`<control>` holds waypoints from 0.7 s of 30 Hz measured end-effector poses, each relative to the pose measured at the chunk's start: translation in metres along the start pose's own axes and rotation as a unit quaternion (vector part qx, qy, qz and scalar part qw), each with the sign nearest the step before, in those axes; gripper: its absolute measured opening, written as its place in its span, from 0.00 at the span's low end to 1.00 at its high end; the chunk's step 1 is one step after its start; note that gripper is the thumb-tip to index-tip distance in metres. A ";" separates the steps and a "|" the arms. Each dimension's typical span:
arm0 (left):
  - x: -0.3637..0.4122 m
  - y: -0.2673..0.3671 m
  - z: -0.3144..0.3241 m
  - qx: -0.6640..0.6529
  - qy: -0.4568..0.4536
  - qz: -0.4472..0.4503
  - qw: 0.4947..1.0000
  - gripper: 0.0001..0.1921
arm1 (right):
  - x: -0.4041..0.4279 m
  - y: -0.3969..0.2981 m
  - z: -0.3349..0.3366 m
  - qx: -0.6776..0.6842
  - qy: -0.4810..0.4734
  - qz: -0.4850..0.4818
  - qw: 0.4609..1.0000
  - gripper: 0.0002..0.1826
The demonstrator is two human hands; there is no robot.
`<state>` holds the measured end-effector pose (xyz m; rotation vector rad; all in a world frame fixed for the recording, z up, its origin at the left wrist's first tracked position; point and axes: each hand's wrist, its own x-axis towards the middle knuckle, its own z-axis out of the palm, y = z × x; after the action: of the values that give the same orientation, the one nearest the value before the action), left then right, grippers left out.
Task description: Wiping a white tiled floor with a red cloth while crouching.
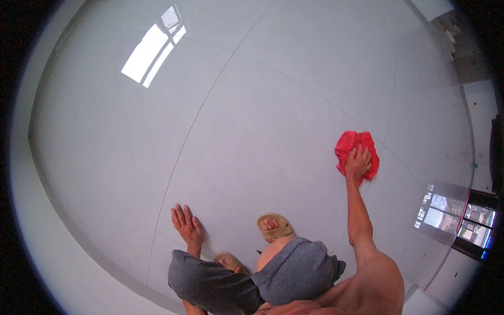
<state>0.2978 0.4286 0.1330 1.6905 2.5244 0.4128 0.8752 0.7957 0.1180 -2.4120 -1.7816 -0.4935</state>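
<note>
My right hand (358, 160) presses a crumpled red cloth (347, 141) flat against the pale grey tiled floor (252, 149), at the end of an outstretched arm. The cloth spreads out on both sides of the fingers and lies close to where two tile joints cross. My left hand (186, 225) rests palm down on the floor beside my left knee, fingers slightly apart and holding nothing. Both feet, in tan sandals (275, 227), stand under my bent knees in grey shorts (295, 271).
A dark skirting strip (51, 189) and white wall (27, 169) curve along the left. Bright window light reflects on the floor at upper left. To the right are a dark-framed glazed opening (476, 224) and a white wall (480, 130). Blurred things lie at upper right.
</note>
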 end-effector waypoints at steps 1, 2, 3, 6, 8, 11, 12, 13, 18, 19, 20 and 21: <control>-0.002 0.001 0.000 0.005 0.000 0.000 1.000 0.27 | -0.008 0.009 -0.002 -0.014 0.002 0.022 1.000 0.25; -0.002 0.001 0.001 0.005 0.001 -0.001 1.000 0.27 | -0.008 0.011 0.003 -0.015 0.002 0.021 1.000 0.25; -0.002 -0.001 0.003 0.001 0.005 0.005 1.000 0.27 | -0.007 0.006 0.004 -0.047 -0.007 0.051 0.998 0.25; -0.013 -0.011 0.005 -0.001 0.006 0.011 1.000 0.27 | -0.008 -0.032 0.003 -0.077 -0.031 0.126 0.989 0.25; -0.018 -0.014 0.007 -0.012 0.007 0.015 1.000 0.28 | -0.003 -0.065 0.004 -0.062 -0.048 0.169 0.982 0.25; -0.023 -0.011 0.011 -0.003 0.001 0.011 1.000 0.27 | 0.003 -0.126 0.001 -0.022 -0.006 0.095 0.995 0.24; -0.022 -0.007 0.015 -0.008 0.003 0.013 1.000 0.27 | 0.003 -0.149 -0.001 -0.001 0.019 0.066 0.998 0.24; -0.027 -0.017 0.007 0.005 -0.003 0.007 1.000 0.27 | -0.010 -0.194 -0.017 0.053 -0.008 0.020 0.998 0.22; -0.042 -0.015 0.013 0.009 -0.013 0.000 1.000 0.27 | -0.089 -0.343 -0.048 0.213 -0.020 -0.217 0.952 0.27; -0.048 -0.022 0.006 0.016 -0.022 -0.005 1.000 0.27 | -0.121 -0.374 -0.070 0.227 -0.067 -0.269 0.934 0.29; -0.040 -0.008 0.016 -0.004 -0.026 0.002 1.000 0.27 | -0.133 -0.379 -0.064 0.207 -0.027 -0.321 0.924 0.29; -0.043 -0.011 0.015 -0.001 -0.025 0.005 1.000 0.27 | -0.161 -0.391 -0.077 0.259 -0.004 -0.374 0.891 0.28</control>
<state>0.3081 0.3886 0.1117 1.6909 2.4806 0.3682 0.4488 0.7494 0.0967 -1.3353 -2.4194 -0.0245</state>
